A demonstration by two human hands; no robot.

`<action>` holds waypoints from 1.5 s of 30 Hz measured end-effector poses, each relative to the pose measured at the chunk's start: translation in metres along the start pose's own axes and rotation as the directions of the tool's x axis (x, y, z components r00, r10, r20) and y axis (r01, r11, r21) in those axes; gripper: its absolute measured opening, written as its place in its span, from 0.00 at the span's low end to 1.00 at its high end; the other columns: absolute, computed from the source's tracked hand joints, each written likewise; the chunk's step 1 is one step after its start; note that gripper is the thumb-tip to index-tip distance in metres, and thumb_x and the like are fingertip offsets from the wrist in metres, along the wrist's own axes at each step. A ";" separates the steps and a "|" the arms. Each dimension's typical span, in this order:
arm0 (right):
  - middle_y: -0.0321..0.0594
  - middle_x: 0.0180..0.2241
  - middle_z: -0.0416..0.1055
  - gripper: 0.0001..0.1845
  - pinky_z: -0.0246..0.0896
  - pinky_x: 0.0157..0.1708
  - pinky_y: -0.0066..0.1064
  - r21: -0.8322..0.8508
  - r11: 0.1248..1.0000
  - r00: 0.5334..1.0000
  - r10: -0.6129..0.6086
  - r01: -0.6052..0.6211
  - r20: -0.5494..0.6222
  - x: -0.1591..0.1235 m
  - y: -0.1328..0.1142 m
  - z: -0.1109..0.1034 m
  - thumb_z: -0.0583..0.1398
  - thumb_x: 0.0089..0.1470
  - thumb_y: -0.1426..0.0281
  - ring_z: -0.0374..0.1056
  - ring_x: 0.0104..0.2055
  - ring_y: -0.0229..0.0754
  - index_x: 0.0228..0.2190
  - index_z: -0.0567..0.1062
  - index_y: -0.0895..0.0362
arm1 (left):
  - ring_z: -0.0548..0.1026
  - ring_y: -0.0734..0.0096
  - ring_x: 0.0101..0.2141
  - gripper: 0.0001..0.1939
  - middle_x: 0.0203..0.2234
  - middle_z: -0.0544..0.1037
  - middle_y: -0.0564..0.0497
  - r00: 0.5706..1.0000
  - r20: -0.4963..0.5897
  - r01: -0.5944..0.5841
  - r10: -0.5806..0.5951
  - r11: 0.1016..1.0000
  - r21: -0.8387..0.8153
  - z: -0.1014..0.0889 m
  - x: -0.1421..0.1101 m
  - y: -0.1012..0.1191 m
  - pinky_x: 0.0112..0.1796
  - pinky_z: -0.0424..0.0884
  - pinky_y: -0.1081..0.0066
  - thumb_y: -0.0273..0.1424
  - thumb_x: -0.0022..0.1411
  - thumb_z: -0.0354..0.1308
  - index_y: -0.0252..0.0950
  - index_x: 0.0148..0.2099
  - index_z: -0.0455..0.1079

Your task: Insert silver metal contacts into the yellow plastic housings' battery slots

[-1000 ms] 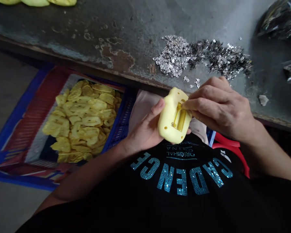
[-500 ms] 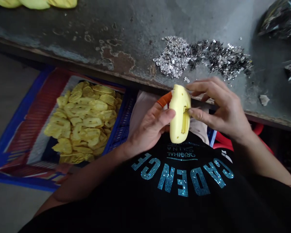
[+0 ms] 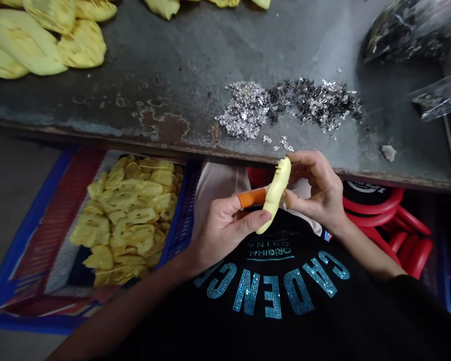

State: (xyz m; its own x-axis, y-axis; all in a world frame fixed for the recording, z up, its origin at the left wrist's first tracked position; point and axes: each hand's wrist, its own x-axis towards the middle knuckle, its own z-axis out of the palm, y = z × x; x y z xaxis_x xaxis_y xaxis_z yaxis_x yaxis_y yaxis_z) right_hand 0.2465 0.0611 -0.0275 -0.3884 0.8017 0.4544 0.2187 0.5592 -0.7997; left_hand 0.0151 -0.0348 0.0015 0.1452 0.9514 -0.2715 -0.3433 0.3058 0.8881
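My left hand (image 3: 221, 230) is closed around the lower half of a yellow moulded plastic casing (image 3: 274, 195), with the thumb lying across it. My right hand (image 3: 315, 190) is curled in a loose pinch at the casing's upper end. The casing stands edge-on and tilted between my two hands, just in front of the counter (image 3: 165, 65) edge and above my black T-shirt (image 3: 270, 296). A short orange tube (image 3: 251, 198) sits at my left forefinger, pressed against the casing; I can't tell whether it's worn on the finger. On the counter beyond my hands lies a heap of small silver metal pieces (image 3: 285, 105), with more yellow casings (image 3: 22, 45) at the far left. A clear bag of dark parts (image 3: 406, 37) lies at the far right. Below the counter, a blue plastic crate (image 3: 33, 265) holds a pile of yellow casings (image 3: 128, 215), and red plastic stools (image 3: 383, 210) stand to my right.
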 end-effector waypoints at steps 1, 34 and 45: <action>0.40 0.52 0.80 0.28 0.82 0.43 0.42 -0.014 1.000 1.000 -0.003 0.002 -0.015 -0.003 0.001 -0.001 0.76 0.63 0.62 0.79 0.45 0.46 0.61 0.78 0.45 | 0.90 0.64 0.45 0.20 0.47 0.93 0.48 1.000 0.005 -0.023 0.023 0.999 0.032 0.000 0.003 -0.001 0.46 0.83 0.74 0.36 0.66 0.83 0.45 0.59 0.93; 0.33 0.33 0.81 0.06 0.68 0.34 0.36 -0.057 0.998 0.900 0.031 -0.007 0.435 0.115 -0.010 -0.029 0.68 0.65 0.67 0.71 0.31 0.39 0.34 0.80 0.50 | 0.89 0.40 0.57 0.39 0.61 0.88 0.36 0.981 0.124 0.187 -0.148 0.889 -0.418 -0.016 0.037 0.001 0.44 0.90 0.57 0.56 0.68 0.77 0.44 0.72 0.74; 0.35 0.30 0.81 0.18 0.66 0.31 0.37 -0.027 0.995 0.858 0.100 -0.100 0.503 0.098 -0.048 -0.019 0.73 0.67 0.54 0.71 0.29 0.38 0.31 0.82 0.52 | 0.92 0.47 0.42 0.43 0.50 0.90 0.48 0.972 0.206 0.186 -0.113 0.906 -0.380 -0.005 0.021 -0.003 0.26 0.81 0.66 0.59 0.66 0.77 0.55 0.77 0.71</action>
State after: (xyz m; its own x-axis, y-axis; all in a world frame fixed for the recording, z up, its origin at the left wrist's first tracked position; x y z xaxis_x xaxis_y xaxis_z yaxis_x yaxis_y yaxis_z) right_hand 0.2149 0.1165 0.0625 -0.7621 0.6375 0.1129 0.2803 0.4820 -0.8301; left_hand 0.0149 -0.0152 -0.0088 0.3714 0.8827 -0.2880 -0.6368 0.4679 0.6128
